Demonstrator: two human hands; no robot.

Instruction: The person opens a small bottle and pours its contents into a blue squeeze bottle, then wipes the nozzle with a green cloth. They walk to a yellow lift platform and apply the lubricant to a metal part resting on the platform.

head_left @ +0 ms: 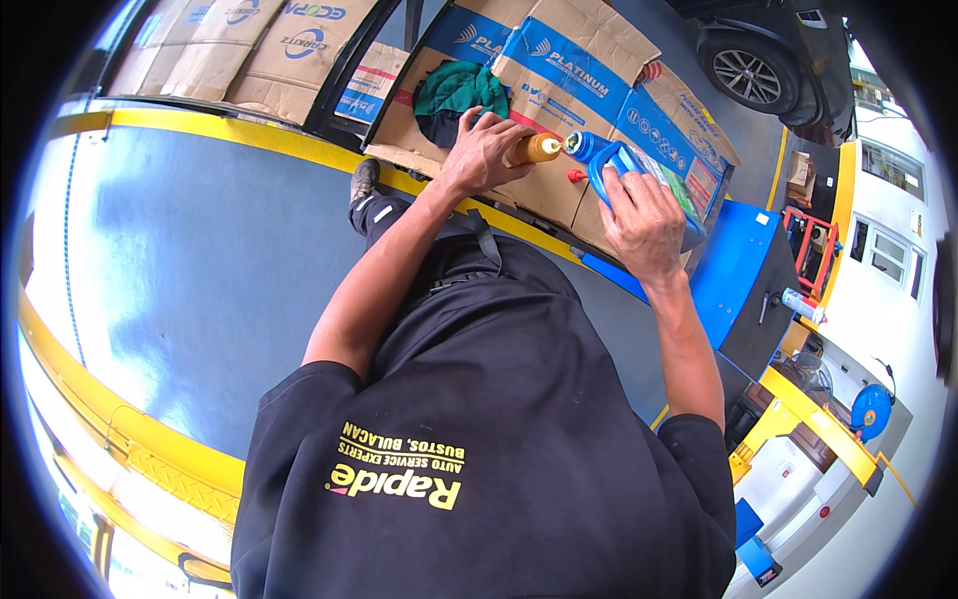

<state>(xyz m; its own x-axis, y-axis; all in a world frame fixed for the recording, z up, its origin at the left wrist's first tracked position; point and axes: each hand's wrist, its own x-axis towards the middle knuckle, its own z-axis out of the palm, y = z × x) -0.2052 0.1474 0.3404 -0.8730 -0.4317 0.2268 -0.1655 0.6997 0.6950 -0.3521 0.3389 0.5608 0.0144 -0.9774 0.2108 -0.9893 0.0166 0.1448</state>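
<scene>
My left hand [484, 155] is wrapped round an amber bottle [527, 151], its pale opening facing right. My right hand [644, 220] grips a blue plastic jug [689, 232] by its handle side. The jug lies tilted, and its neck points left at the amber bottle's opening with a small gap between them. Whether any liquid passes between the two cannot be made out. Just below the jug's neck is a small red cap or nozzle [577, 176]. A dark green cloth [461, 92] lies on flattened cardboard [539, 100] beyond my left hand.
A blue cabinet [733, 270] stands at my right, with a spray can [803, 305] on its edge. Large cardboard boxes [210, 55] fill the upper left. Yellow lines [239, 130] border the grey floor [220, 270]. A dark car's wheel [746, 72] shows at the far right.
</scene>
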